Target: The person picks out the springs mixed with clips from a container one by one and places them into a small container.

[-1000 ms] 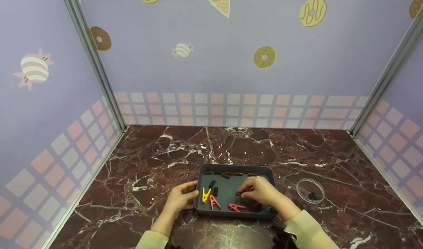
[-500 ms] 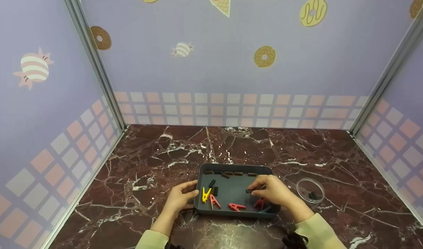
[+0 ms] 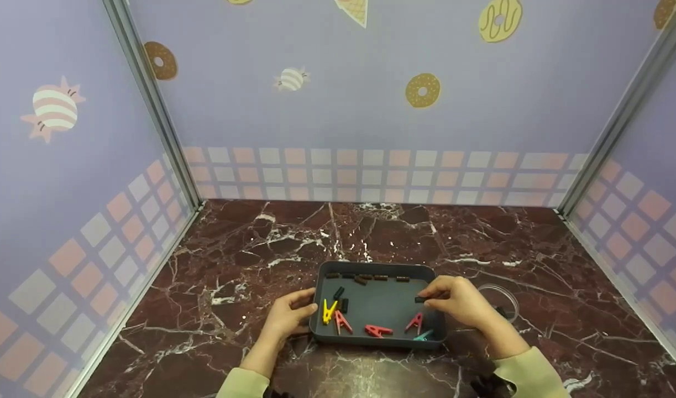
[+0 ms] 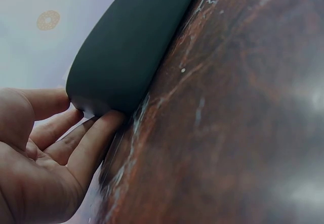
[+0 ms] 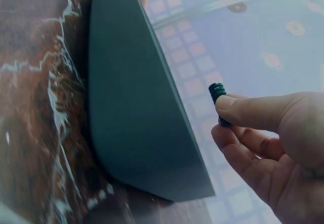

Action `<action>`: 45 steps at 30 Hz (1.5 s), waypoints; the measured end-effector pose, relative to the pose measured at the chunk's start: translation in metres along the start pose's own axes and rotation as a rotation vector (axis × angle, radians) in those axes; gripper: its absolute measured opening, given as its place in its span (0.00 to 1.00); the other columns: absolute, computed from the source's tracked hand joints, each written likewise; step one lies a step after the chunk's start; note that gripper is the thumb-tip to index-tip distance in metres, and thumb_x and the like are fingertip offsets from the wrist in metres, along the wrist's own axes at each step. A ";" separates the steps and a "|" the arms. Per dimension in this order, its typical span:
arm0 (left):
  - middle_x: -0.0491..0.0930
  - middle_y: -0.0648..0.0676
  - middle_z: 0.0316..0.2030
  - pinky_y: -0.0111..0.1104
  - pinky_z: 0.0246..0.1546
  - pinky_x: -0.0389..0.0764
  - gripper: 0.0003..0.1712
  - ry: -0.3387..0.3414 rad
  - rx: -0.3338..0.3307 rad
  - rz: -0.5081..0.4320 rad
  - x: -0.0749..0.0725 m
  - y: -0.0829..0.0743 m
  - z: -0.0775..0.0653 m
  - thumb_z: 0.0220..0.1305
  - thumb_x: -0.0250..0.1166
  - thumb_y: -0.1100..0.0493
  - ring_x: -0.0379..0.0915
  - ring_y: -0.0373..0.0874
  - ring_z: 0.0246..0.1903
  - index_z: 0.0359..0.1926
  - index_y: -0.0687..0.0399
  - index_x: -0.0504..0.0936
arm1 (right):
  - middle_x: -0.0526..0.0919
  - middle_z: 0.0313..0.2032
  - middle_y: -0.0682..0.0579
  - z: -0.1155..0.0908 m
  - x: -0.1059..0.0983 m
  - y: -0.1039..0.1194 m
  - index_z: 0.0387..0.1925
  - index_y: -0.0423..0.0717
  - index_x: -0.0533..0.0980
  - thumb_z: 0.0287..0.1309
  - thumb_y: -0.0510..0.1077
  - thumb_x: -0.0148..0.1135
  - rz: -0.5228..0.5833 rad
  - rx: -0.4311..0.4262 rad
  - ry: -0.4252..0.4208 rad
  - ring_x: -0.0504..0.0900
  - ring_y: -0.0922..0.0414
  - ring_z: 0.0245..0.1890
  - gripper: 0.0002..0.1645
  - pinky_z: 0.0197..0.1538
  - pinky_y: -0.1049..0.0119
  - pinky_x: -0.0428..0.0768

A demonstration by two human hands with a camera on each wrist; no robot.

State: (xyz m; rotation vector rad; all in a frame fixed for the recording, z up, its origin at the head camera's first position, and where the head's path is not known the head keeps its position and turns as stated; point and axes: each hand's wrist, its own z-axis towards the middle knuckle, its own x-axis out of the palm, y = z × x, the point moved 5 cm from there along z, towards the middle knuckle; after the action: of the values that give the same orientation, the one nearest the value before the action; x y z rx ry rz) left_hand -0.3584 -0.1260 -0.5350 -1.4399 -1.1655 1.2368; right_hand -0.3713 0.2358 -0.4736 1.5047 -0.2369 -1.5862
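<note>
Thumb and fingers of my right hand (image 3: 460, 301) pinch a small dark coil spring (image 5: 217, 92), held over the right side of a dark grey tray (image 3: 379, 341). My left hand (image 3: 285, 315) touches the tray's left end from outside, its fingers fairly straight against the wall in the left wrist view. Inside the tray lie several small dark springs (image 3: 381, 278), mostly along the far wall. Two more dark pieces (image 3: 345, 305) are at left. Near them are a yellow clip (image 3: 329, 313) and a red clip (image 3: 342, 322). Other red clips (image 3: 377, 331) and a teal clip (image 3: 424, 335) lie along the near side.
A round clear dish (image 3: 513, 301) stands just right of the tray, partly hidden by the right hand and wrist. The dark red marble table (image 3: 249, 243) is bounded by patterned panels (image 3: 371, 110) at the back and both sides.
My right hand has moved rightward with the pinched spring, from the tray's middle to its right side. A red clip and the teal clip have come into view. The left hand is still.
</note>
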 end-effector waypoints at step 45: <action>0.76 0.74 0.63 0.44 0.36 0.92 0.29 0.015 -0.007 -0.051 0.000 0.002 0.000 0.70 0.65 0.66 0.88 0.59 0.45 0.70 0.67 0.73 | 0.89 0.43 0.43 -0.072 -0.085 -0.058 0.44 0.44 0.88 0.59 0.39 0.73 -0.182 0.318 -0.146 0.87 0.59 0.36 0.11 0.33 0.73 0.83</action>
State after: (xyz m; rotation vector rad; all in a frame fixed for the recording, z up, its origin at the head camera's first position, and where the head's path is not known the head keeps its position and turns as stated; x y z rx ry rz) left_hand -0.3585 -0.1260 -0.5373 -1.4140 -1.1905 1.1864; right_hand -0.3488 0.3600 -0.4707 1.6906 -0.4646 -1.8737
